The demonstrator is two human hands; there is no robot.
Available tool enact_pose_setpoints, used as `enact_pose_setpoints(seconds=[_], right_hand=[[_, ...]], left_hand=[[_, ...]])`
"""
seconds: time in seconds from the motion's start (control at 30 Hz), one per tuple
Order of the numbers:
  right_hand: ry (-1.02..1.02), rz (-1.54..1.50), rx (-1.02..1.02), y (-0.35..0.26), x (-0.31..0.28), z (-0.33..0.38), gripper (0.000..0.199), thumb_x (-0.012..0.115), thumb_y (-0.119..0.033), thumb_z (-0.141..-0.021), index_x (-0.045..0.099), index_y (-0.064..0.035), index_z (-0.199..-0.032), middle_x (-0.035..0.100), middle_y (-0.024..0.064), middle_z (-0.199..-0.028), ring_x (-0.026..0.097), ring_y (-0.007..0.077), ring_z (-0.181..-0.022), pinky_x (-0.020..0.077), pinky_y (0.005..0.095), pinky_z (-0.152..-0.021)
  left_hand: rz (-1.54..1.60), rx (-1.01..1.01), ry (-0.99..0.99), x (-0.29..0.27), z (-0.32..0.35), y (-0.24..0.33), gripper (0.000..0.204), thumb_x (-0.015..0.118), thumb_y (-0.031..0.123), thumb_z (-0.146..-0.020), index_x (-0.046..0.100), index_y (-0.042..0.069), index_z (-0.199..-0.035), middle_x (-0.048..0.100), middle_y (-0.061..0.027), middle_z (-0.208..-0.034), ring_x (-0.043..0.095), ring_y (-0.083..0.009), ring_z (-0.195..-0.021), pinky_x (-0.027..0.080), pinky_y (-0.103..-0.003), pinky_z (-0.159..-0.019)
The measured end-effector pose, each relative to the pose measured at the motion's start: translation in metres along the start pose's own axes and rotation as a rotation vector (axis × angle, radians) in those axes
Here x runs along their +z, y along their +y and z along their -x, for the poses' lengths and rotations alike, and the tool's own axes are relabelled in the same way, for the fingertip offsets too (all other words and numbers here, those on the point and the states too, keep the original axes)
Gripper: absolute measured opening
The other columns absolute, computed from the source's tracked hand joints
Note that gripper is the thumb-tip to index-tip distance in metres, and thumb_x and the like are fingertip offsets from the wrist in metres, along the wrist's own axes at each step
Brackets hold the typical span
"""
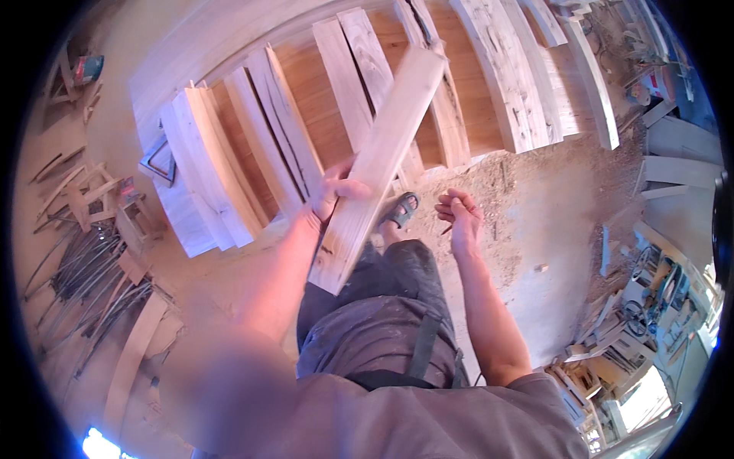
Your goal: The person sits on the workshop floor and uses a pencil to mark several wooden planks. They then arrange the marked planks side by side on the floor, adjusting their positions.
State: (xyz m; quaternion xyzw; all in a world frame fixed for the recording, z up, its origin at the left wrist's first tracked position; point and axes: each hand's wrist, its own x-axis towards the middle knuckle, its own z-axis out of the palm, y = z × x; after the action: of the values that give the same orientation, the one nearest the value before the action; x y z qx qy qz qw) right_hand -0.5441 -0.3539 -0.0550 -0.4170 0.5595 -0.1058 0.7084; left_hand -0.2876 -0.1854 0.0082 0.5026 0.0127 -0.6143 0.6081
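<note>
My left hand (336, 188) is closed round the edge of a pale wooden board (386, 134), thumb on its upper face. The board is held aslant, its far end over the boards laid out in front and its near end by my lap. To the right of it, over the dusty floor, my right hand (463, 217) is raised with fingers curled together. A thin dark stick, like a pencil, pokes out below those fingers; most of it is hidden. Several rough planks (353, 80) lie in a row ahead on a brown wooden surface (310, 76).
A metal square-shaped tool (159, 162) sits at the left end of the planks. Wood scraps and thin rods (84, 256) are heaped at left. Sawdust (489, 191) covers the floor ahead. Boards and machine parts (650, 294) stand at right.
</note>
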Motion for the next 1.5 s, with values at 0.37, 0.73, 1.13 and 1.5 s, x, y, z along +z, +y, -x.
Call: enact_pose_setpoints(seconds=[0.37, 0.73, 1.13, 1.5], right_hand=[[-0.04, 0.119, 0.049, 0.026, -0.043, 0.013, 0.028, 0.051, -0.015, -0.108, 0.066, -0.0024, -0.129, 0.075, 0.012, -0.108, 0.073, 0.0192, -0.087, 0.0591, 0.0307, -0.076], [-0.093, 0.205, 0.047, 0.027, -0.057, 0.0, 0.026, 0.052, -0.012, -0.107, 0.066, -0.0029, -0.127, 0.075, 0.0124, -0.106, 0.073, 0.02, -0.084, 0.0596, 0.0305, -0.074], [-0.115, 0.248, 0.071, 0.034, -0.069, -0.008, 0.026, 0.052, -0.009, -0.106, 0.064, -0.0004, -0.128, 0.074, 0.014, -0.104, 0.073, 0.0203, -0.082, 0.0595, 0.0297, -0.068], [-0.084, 0.27, 0.103, 0.042, -0.056, -0.008, 0.031, 0.051, -0.009, -0.106, 0.061, 0.0038, -0.132, 0.072, 0.0151, -0.105, 0.071, 0.0207, -0.082, 0.0584, 0.0303, -0.069]], left_hand=[[0.787, 0.266, 0.143, -0.003, 0.075, -0.054, 0.096, 0.08, 0.052, -0.064, 0.055, 0.0, -0.141, 0.067, -0.0222, -0.123, 0.068, -0.0362, -0.105, 0.06, -0.046, -0.089], [0.511, 0.409, 0.467, -0.038, 0.108, -0.024, 0.068, 0.074, 0.04, -0.073, 0.063, -0.004, -0.124, 0.071, -0.0176, -0.099, 0.071, -0.0294, -0.083, 0.06, -0.041, -0.073], [0.459, 0.476, 0.596, -0.092, 0.133, -0.027, 0.043, 0.07, 0.027, -0.086, 0.066, -0.001, -0.118, 0.073, -0.0143, -0.098, 0.073, -0.0245, -0.082, 0.06, -0.04, -0.073], [0.005, 0.488, 1.302, -0.151, 0.189, 0.048, 0.104, 0.085, 0.012, -0.068, 0.031, -0.005, -0.155, 0.066, -0.02, -0.119, 0.069, -0.032, -0.104, 0.06, -0.044, -0.088]])
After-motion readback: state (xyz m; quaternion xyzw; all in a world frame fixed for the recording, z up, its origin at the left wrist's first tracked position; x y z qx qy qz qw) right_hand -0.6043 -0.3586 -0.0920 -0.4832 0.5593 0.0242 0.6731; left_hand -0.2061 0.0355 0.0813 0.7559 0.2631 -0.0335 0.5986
